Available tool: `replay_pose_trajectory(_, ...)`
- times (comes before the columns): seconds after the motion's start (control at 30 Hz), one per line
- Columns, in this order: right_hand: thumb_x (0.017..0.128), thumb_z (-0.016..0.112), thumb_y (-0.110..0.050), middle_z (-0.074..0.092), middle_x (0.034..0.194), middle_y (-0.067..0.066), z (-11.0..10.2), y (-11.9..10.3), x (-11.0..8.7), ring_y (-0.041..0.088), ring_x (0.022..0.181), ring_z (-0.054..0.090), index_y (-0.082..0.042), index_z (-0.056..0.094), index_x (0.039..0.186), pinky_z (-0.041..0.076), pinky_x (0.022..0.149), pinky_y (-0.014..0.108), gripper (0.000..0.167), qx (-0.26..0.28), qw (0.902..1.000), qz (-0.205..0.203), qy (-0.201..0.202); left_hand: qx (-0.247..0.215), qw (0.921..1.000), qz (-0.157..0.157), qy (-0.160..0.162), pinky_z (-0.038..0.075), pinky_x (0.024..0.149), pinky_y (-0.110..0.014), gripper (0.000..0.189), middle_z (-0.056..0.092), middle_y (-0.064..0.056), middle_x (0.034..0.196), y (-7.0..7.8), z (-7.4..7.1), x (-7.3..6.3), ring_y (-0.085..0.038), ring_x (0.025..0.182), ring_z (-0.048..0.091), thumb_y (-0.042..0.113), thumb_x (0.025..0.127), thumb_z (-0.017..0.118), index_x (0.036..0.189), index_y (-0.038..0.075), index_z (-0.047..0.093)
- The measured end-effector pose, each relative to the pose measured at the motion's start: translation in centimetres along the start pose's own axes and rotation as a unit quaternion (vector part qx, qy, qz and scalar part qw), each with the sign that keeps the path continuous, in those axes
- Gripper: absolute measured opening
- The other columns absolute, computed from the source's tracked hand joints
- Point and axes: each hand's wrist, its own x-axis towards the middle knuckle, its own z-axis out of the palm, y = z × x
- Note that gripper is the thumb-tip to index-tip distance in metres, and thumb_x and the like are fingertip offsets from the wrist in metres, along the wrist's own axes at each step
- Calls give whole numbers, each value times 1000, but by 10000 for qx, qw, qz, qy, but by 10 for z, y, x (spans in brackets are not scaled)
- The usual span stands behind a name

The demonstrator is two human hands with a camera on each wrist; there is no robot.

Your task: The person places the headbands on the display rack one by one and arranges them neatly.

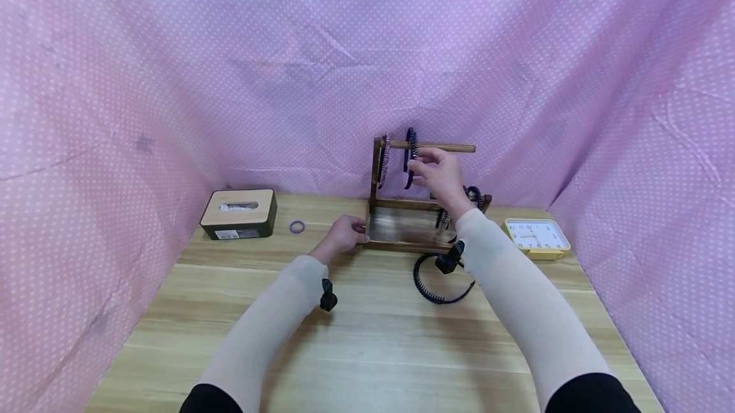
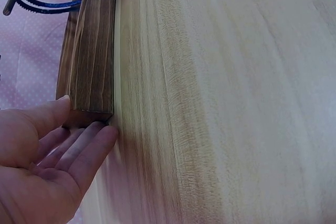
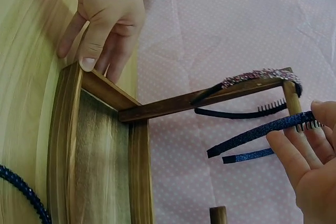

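Note:
A dark brown wooden headband stand (image 1: 402, 246) has a shallow tray, a post and an upper rod (image 1: 448, 147). My left hand (image 1: 347, 233) holds the tray's left front corner, thumb on the top edge and fingers against the outer end. Up at the rod, my right hand (image 1: 439, 173) pinches a dark blue glittery headband (image 3: 252, 135) between thumb and fingers; the band hangs over the rod, its ends pointing down. Nearer the post hangs a pink beaded headband (image 3: 257, 78). Lower on the right, more headbands (image 1: 474, 196) hang partly hidden behind my right wrist.
A dark toothed headband (image 1: 427, 293) lies on the table before the stand. To the left are a purple ring-shaped band (image 1: 296, 226) and a tissue box (image 1: 238, 214) with a wooden lid. At the right stands a yellow clock (image 1: 536, 237). Pink dotted cloth hangs behind.

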Motion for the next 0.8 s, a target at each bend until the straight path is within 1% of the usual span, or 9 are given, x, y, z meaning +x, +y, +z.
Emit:
replay_pose_trajectory(0.13, 93, 76, -8, 62, 105, 6, 8, 5, 3, 22, 84, 73, 3, 65, 131, 65, 78, 37, 41, -105, 9999, 17, -57, 0, 10000, 1, -28, 64, 76, -36, 47, 68, -22, 125, -2, 0, 1, -30, 105, 69, -2, 94, 71, 139, -5, 58)
replay_pose_trajectory(0.27, 93, 76, -6, 63, 104, 8, 16, 8, 5, 26, 86, 74, 2, 66, 131, 64, 79, 40, 40, -79, 9999, -25, -102, -40, 10000, 24, -32, 64, 76, -36, 48, 68, -22, 125, -1, 0, 1, -31, 106, 69, -1, 94, 71, 139, -5, 58)
replay_pose_trajectory(0.37, 93, 75, -5, 63, 104, 8, 21, 10, 5, 27, 88, 73, 1, 65, 132, 64, 79, 41, 41, -76, 9999, -15, -127, -49, 10000, 38, -14, 64, 76, -37, 48, 68, -22, 126, -1, -1, 0, -32, 107, 69, -1, 93, 71, 140, -5, 58)
replay_pose_trajectory(0.53, 94, 75, -6, 63, 106, 8, 27, 13, 6, 23, 87, 72, 1, 64, 134, 65, 80, 39, 43, -72, 9998, 95, -128, -48, 10000, 38, 4, 64, 78, -38, 48, 68, -23, 125, 1, 0, -1, -32, 108, 69, -2, 93, 71, 139, -6, 58)
replay_pose_trajectory(0.63, 94, 75, -7, 64, 109, 10, 29, 14, 7, 23, 89, 72, 0, 64, 135, 64, 83, 42, 43, -45, 9998, 160, -120, -39, 10000, 30, 22, 64, 78, -38, 47, 68, -23, 124, 1, 0, -1, -32, 106, 69, -3, 93, 71, 138, -6, 59)
replay_pose_trajectory(0.8, 94, 76, -12, 64, 115, 10, 31, 15, 6, 23, 96, 70, -5, 64, 136, 62, 88, 48, 44, -163, 9994, 299, -69, -65, 10000, -18, 26, 64, 77, -36, 48, 69, -21, 124, -1, 0, 0, -30, 105, 70, -2, 93, 72, 139, -4, 60)
